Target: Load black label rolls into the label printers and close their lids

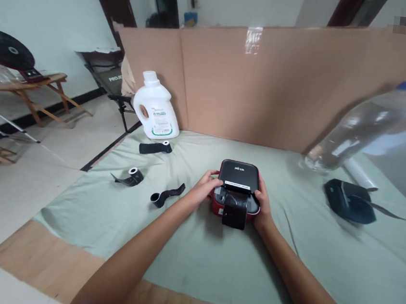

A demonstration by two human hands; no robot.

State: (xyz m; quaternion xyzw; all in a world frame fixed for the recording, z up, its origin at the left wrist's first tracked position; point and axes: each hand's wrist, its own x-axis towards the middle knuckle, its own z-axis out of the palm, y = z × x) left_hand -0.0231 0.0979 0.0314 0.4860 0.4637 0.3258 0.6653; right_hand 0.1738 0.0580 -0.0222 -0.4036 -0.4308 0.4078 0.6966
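Observation:
A small black and red label printer point(241, 171) is held between my two hands, just over the green cloth point(191, 262). My left hand point(204, 189) grips its left side, the thumb resting on the top near the slot. Around the right side wraps my right hand point(263, 204), its thumb also on the top edge. A wide black strip point(234, 213) hangs from the printer's front and curls down. Left of my left hand lie three partly unrolled black rolls: one far point(156, 147), one in the middle point(133, 177), one nearer point(164, 196). The fingers beneath the printer are hidden.
A white detergent jug point(156, 111) stands at the back left before a cardboard panel point(224, 86). At right are a large clear bottle point(358, 125), tilted in view, a black device point(350, 201) with a dark strip, and a white tube point(360, 173). Bare wood edges the front.

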